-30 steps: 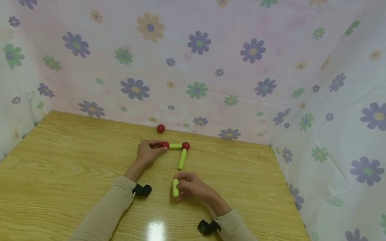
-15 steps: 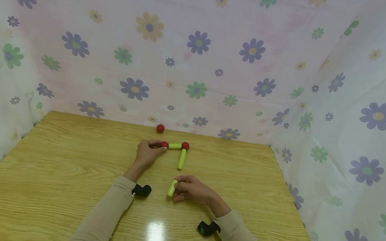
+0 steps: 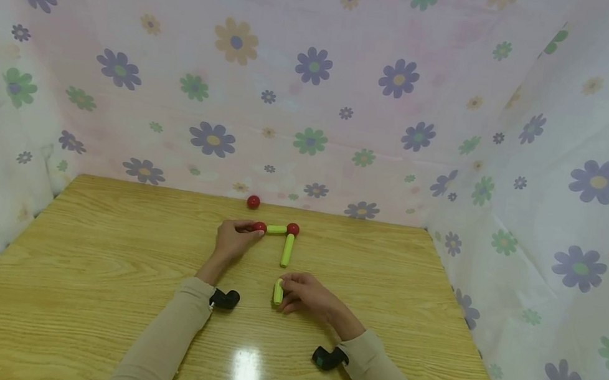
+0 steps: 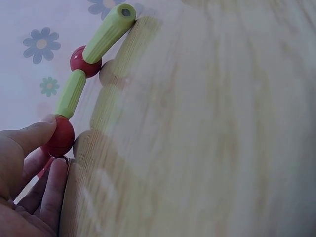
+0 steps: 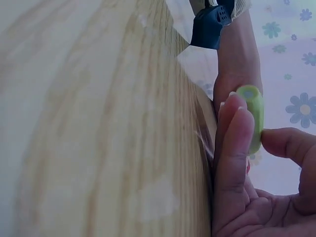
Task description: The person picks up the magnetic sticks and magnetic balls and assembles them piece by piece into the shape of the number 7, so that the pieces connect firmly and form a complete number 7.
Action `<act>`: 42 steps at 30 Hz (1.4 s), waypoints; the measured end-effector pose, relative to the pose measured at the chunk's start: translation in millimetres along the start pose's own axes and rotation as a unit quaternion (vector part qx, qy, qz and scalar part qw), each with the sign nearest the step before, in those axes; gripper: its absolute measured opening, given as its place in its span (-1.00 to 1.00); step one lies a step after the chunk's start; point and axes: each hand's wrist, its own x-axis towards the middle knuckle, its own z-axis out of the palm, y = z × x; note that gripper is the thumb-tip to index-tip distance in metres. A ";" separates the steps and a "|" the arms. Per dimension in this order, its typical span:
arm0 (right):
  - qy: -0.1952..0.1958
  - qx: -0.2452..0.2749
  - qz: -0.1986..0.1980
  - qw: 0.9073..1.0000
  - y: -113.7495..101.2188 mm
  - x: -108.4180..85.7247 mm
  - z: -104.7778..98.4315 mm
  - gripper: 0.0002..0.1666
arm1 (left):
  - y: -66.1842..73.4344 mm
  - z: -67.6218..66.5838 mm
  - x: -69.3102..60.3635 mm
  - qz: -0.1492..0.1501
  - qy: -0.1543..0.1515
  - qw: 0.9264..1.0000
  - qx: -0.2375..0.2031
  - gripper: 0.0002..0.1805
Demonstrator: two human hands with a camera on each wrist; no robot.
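My left hand (image 3: 232, 241) pinches a red ball (image 3: 259, 227) between thumb and fingers. That ball is one end of a joined piece: a yellow-green building stick (image 3: 277, 229) runs right from it to a second red ball (image 3: 292, 229). From the second ball another yellow-green stick (image 3: 287, 251) points toward me; a grey disc shows in its free end in the left wrist view. My right hand (image 3: 310, 296) holds a separate short yellow-green stick (image 5: 256, 121) between thumb and fingertips. This stick is nearer to me than the joined piece and apart from it.
A loose red ball (image 3: 253, 202) lies at the back edge of the wooden table (image 3: 104, 267), behind the left hand. Flower-patterned cloth (image 3: 314, 103) stands behind the table and at both sides. Each wrist bears a black camera (image 3: 224, 299).
The stick in my right hand swung its near end leftward, then back to point nearly straight toward me. My left hand and the joined piece have stayed in place.
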 end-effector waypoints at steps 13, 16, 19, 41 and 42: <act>0.030 -0.018 0.012 0.999 -1.6 4.5 -4.2 -0.63 | -1.7 1.4 2.6 -0.004 -0.005 1.000 0.001 -0.57; 0.047 -0.023 0.015 0.999 -2.0 5.9 -4.3 -0.63 | -1.3 1.6 2.8 -0.006 -0.006 1.000 -0.001 -0.57; 0.065 -0.025 0.017 0.997 -3.3 7.9 -2.3 -0.62 | -1.3 1.4 3.2 -0.002 -0.002 1.000 0.000 -0.58; 0.165 0.022 0.053 0.985 -10.6 24.0 1.5 -0.65 | -4.1 2.0 0.9 0.011 0.001 1.000 -0.009 -0.62; 0.168 0.023 0.053 0.984 -10.5 24.8 1.4 -0.65 | -4.2 2.0 0.6 0.011 0.001 1.000 -0.010 -0.62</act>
